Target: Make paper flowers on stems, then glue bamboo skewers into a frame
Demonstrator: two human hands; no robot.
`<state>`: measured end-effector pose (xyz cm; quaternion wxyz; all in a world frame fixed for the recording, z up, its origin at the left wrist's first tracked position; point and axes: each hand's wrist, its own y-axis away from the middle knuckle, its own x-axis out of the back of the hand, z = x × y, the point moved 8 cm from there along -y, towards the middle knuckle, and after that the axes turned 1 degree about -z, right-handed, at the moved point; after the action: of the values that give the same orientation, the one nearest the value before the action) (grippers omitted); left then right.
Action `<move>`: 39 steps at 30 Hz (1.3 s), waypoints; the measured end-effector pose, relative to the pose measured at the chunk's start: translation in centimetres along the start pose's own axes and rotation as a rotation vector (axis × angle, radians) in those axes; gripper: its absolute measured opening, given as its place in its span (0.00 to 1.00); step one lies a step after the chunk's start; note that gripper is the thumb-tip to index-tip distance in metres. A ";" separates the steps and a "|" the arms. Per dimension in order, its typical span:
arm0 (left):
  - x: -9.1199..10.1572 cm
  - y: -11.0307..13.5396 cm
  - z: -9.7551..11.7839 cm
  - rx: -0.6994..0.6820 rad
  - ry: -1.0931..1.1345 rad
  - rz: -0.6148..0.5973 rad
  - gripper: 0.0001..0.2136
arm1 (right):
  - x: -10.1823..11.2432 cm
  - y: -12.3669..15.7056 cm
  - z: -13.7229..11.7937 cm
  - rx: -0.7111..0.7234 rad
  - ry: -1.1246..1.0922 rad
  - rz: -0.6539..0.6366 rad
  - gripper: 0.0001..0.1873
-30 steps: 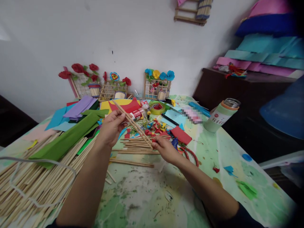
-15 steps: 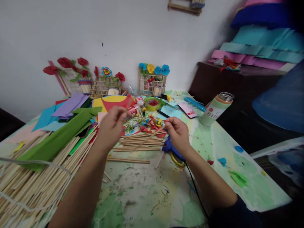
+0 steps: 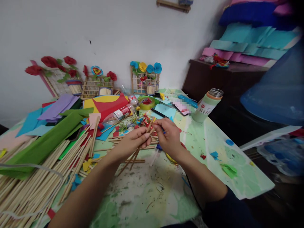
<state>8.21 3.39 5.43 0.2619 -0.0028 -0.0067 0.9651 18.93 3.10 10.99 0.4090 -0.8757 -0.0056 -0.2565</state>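
My left hand (image 3: pixel 133 142) and my right hand (image 3: pixel 167 136) meet above the table's middle, both pinched on a few thin wooden sticks (image 3: pixel 137 152). The sticks slant from near my fingertips down toward me. Under my hands lies a small loose pile of sticks (image 3: pixel 118 139) among red, blue and yellow paper scraps (image 3: pixel 142 122). A yellow-handled tool (image 3: pixel 171 158) peeks out below my right wrist.
A big heap of bamboo sticks (image 3: pixel 35 183) and green paper (image 3: pixel 42 145) fills the left side. A plastic bottle (image 3: pixel 117 114), green tape roll (image 3: pixel 146 103), green flask (image 3: pixel 206 106) and paper-flower frames (image 3: pixel 144 77) stand farther back. A dark cabinet (image 3: pixel 213 82) is at the right.
My hands came together and lower, from apart to touching at the sticks. The sticks now point toward me instead of away. The view shifted right.
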 end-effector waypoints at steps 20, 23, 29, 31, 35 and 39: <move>4.8 0.8 2.4 -0.368 0.101 0.425 0.07 | -2.7 -0.1 2.8 -0.117 0.205 -0.257 0.11; 4.5 -0.2 1.3 -0.362 -0.017 0.387 0.07 | -2.8 0.0 2.9 -0.097 0.219 -0.253 0.09; 4.5 -2.9 -3.6 -0.254 -0.032 0.312 0.09 | -3.1 -0.1 3.2 -0.104 0.253 -0.287 0.09; 4.6 -3.2 -4.4 -0.227 0.032 0.310 0.09 | -3.2 -0.1 3.4 -0.119 0.262 -0.301 0.09; 5.6 -2.7 -4.3 -0.206 0.315 0.416 0.07 | -4.3 0.5 3.8 -0.170 0.218 -0.369 0.11; 6.3 -2.0 -3.8 -0.139 0.533 0.503 0.03 | -6.7 1.8 3.4 -0.202 0.063 -0.536 0.14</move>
<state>3.84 8.31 1.68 0.0086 -0.2732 -0.0031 0.9619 15.02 5.64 4.85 0.2370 -0.8710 -0.1988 -0.3816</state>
